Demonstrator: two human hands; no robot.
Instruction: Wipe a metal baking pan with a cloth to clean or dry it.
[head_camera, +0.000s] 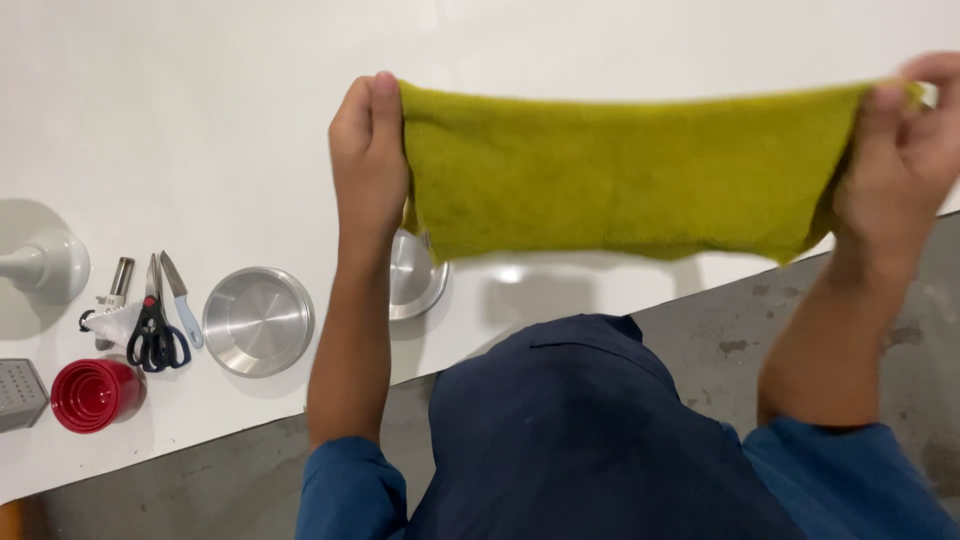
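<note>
I hold a yellow-green cloth (630, 175) stretched flat in the air above the white table (200, 120). My left hand (368, 150) pinches its upper left corner. Its upper right corner is gripped by my right hand (900, 160). The cloth hangs folded, its lower edge just over the table's near edge. It hides part of a round steel dish (412, 280) behind my left forearm.
Along the table's left side lie a steel bowl (258, 320), black-handled scissors (155, 325), a small blue-handled knife (182, 300), red nested cups (95, 393), a metal grater (18, 393) and a white stand (45, 265). Grey concrete floor (800, 300) lies below right.
</note>
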